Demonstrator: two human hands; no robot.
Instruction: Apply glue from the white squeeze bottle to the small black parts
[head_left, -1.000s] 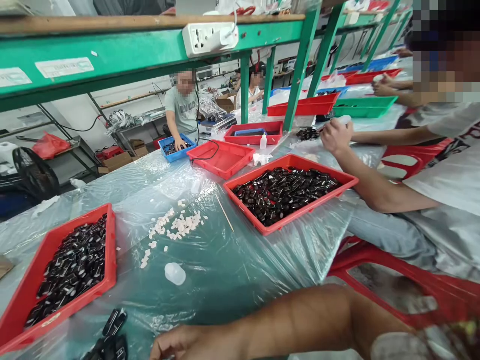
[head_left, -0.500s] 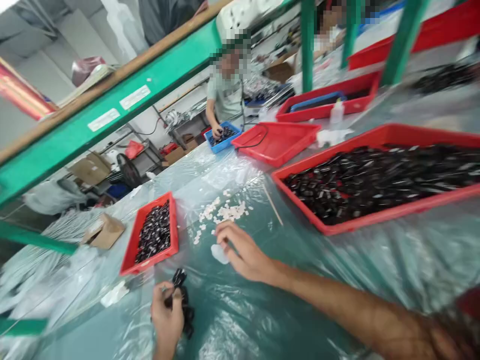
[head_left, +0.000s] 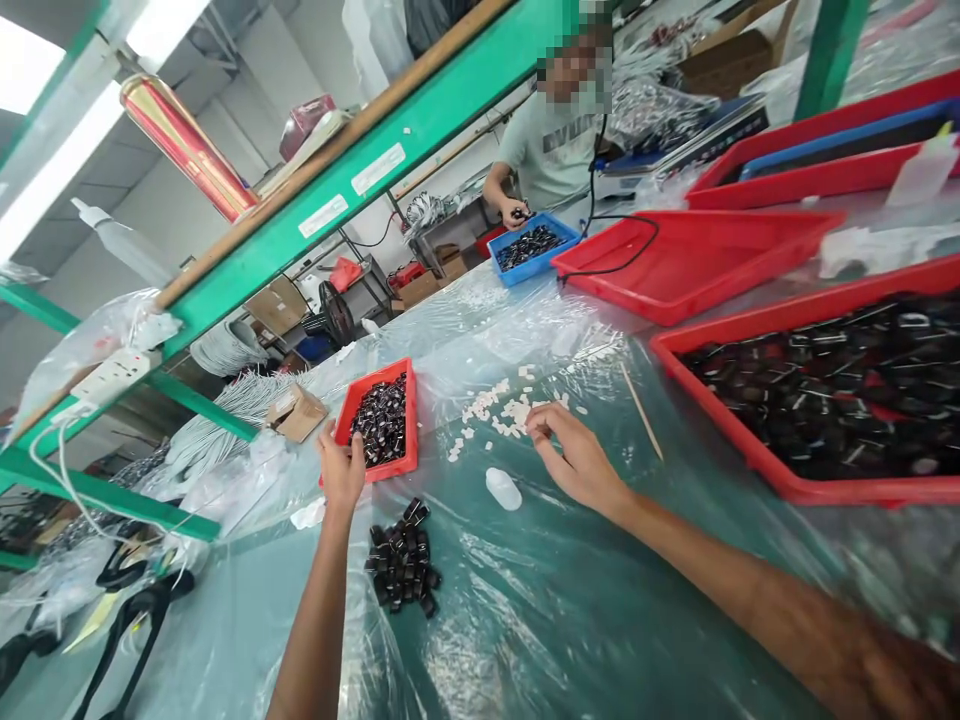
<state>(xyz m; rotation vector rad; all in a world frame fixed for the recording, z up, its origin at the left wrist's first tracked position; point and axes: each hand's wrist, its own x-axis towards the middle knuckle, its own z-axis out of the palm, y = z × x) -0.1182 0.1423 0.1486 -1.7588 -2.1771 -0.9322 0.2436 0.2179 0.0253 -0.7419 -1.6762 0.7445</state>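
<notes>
My left hand (head_left: 343, 468) is at the near left corner of a small red tray (head_left: 412, 420) full of small black parts (head_left: 379, 425). Its thumb and fingers are apart, with nothing seen between them. Below it on the table lies a loose heap of black parts (head_left: 403, 557). My right hand (head_left: 576, 458) has its fingertips bent down at the edge of scattered small white pieces (head_left: 487, 402). Its thumb and forefinger are close together; whatever they pinch is too small to make out. A white translucent oval item (head_left: 503, 489) lies just left of this hand.
A big red tray of black parts (head_left: 832, 390) stands to the right, with a thin stick (head_left: 641, 412) beside it. Behind are a flat red tray (head_left: 697, 260) and a co-worker (head_left: 551, 140) at a blue tray (head_left: 532, 262). A green shelf beam (head_left: 420, 130) crosses above.
My left hand has let go of black parts, which now lie heaped on the table, and moved up to the small red tray. My right hand has shifted onto the white pieces. The view has turned.
</notes>
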